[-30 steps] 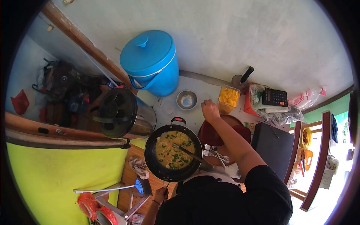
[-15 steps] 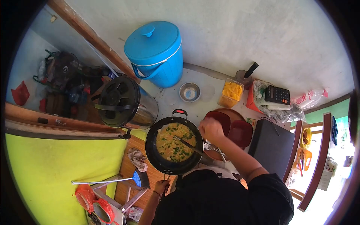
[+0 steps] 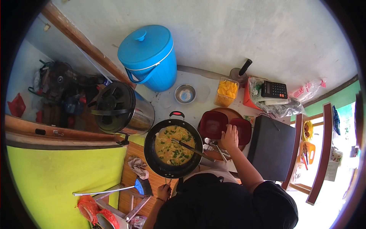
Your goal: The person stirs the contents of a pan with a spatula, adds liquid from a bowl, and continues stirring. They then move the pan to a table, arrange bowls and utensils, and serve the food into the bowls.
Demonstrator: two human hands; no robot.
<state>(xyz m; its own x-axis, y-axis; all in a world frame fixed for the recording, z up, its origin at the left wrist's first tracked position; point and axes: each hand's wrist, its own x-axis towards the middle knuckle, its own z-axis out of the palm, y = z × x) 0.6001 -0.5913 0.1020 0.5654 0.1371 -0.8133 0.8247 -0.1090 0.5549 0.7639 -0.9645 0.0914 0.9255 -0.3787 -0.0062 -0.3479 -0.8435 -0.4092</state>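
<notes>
A black wok [image 3: 151,152] holds a yellowish, soupy dish [image 3: 171,147] with green leaves. A dark-handled cooking utensil [image 3: 190,147] leans across it, its handle resting over the near right rim. Below the wok, my left hand [image 3: 164,191] is closed around the wok handle [image 3: 167,182]. My right hand [image 3: 229,138] reaches over two dark red bowls, fingers stretched out at the edges where the left bowl [image 3: 213,124] and the right bowl [image 3: 243,131] meet. Both bowls sit on a round brown tray [image 3: 232,112]. Metal spoons and forks [image 3: 221,150] lie just below my right hand.
Behind stand a blue lidded bucket [image 3: 148,57], a small metal bowl [image 3: 185,94] and a tub of yellow slices [image 3: 227,91]. A large steel pot [image 3: 141,114] is left of the wok. A calculator [image 3: 274,90] and dark box [image 3: 272,147] stand right; a broom [image 3: 143,186] is lower left.
My right hand has come down from above the wok's right side onto the red bowls, its fingers opening out. My left hand stays on the wok handle. The whole view has shifted slightly.
</notes>
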